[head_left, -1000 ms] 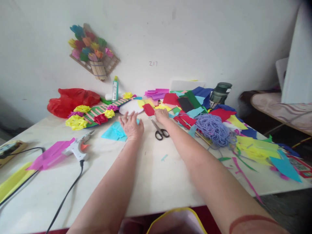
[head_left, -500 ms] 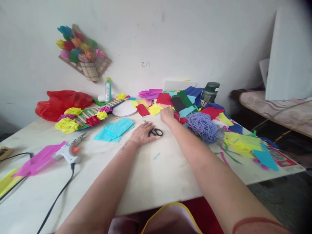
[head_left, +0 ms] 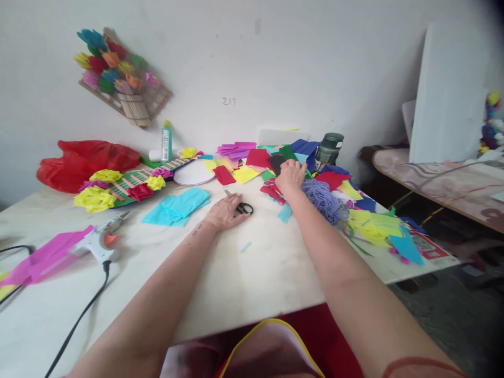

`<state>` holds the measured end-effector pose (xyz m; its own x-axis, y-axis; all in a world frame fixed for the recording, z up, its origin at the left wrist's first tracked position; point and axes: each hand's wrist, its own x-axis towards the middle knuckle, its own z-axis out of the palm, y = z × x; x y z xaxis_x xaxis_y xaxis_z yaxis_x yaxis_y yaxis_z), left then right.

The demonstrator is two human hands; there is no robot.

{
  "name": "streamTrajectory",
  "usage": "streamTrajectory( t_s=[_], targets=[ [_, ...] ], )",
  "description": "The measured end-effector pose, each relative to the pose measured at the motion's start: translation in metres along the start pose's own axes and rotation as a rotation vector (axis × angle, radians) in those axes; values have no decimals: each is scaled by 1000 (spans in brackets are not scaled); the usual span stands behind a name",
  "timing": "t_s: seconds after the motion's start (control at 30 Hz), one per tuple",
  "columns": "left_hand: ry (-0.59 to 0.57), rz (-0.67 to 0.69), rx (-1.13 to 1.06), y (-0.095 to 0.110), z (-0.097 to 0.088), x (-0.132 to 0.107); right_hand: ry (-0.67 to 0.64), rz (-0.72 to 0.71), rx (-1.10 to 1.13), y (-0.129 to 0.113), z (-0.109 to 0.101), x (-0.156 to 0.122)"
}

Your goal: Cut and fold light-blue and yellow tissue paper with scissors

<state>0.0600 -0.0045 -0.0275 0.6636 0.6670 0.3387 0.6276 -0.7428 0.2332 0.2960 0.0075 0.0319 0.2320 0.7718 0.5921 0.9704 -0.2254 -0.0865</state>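
Note:
My left hand [head_left: 225, 212] lies palm down on the table, thumb and fingers stretched out. It covers part of a pair of scissors [head_left: 244, 208]; the black handles and a bit of blade show around it. My right hand [head_left: 290, 176] reaches into a pile of coloured paper, fingers apart, at the edge of a black sheet [head_left: 276, 164]. What its fingertips touch is partly hidden. Right beside it lies a tangle of purple yarn [head_left: 323, 200]. Red paper [head_left: 271, 191] and a light blue piece [head_left: 284, 212] lie below the right hand.
Folded turquoise paper [head_left: 177, 206] and a glue gun [head_left: 96, 244] with its cord lie on the left. Behind them are a guitar-shaped decoration [head_left: 132, 185] with paper flowers, a red bag [head_left: 86, 164] and a glue bottle [head_left: 166, 143]. A dark bottle [head_left: 329, 149] stands at the back right.
My right hand has moved right and opened over the pile. The light blue piece now lies nearer me on the table. My left hand stays on the scissors; the view has turned slightly right.

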Motion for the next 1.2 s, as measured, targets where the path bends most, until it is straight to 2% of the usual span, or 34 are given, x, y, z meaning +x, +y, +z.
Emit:
streamTrajectory(
  t_s=[0.13,0.3,0.47,0.57,0.67,0.77,0.87,0.97,1.0,1.1,1.2],
  targets=[
    [46,19,-1,2,-2,-1,-174,-270,110,-27,15,-17],
    [66,-55,156,9,-9,-3,-364,-578,274,-68,37,-25],
    [137,-116,234,9,-9,-5,-563,-709,362,-98,52,-17],
    [160,-130,227,6,-7,-5,-626,-718,337,-104,54,-13],
    [150,-113,221,5,-7,-5,-587,-713,264,-101,49,-14],
    [134,-132,229,7,-9,-4,-494,-557,97,-89,41,-18],
    [165,-200,262,10,-8,-4,-462,-372,-9,-76,33,-22],
    [235,-298,291,9,-5,-2,-407,-309,-2,-67,24,-27],
    [253,-324,282,6,-3,-1,-372,-318,18,-66,19,-31],
    [295,-404,132,-10,-1,4,-221,-521,201,-70,3,-47],
    [393,-623,-289,-31,-2,5,-257,-747,340,-85,-13,-77]
  ],
)
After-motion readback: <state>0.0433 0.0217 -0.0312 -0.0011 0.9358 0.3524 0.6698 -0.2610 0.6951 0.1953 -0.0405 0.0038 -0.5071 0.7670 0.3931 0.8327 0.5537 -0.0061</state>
